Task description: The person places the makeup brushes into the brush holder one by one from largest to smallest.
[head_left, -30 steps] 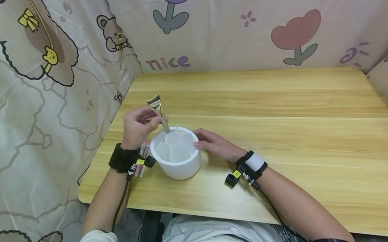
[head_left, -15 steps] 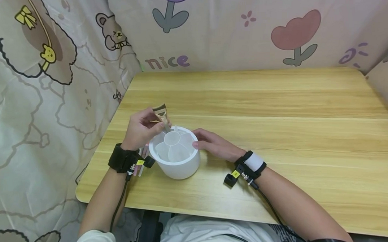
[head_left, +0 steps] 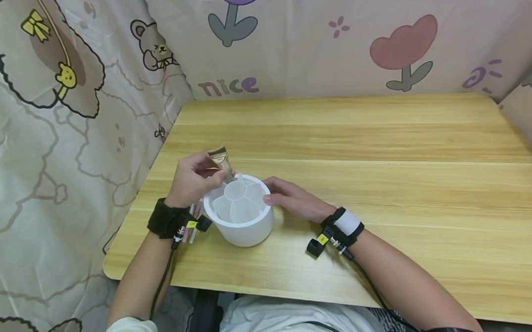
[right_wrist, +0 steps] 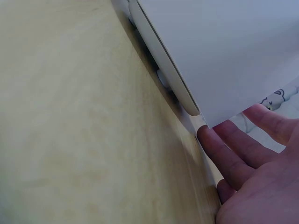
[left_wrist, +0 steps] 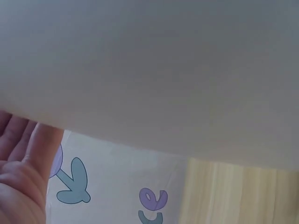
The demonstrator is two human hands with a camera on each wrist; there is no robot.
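One white divided holder (head_left: 239, 219) is sitting near the table's (head_left: 338, 139) front-left corner. The left hand (head_left: 194, 178) is pinching one gold-ferruled brush (head_left: 221, 163), its handle dipping into a compartment at the holder's far-left rim. The right hand (head_left: 289, 197) is resting relaxed fingers against the holder's right wall. A few pens (head_left: 192, 222) are lying beneath the left wrist. Beyond and right of both hands, bare tabletop is stretching to the curtain (head_left: 343, 40).
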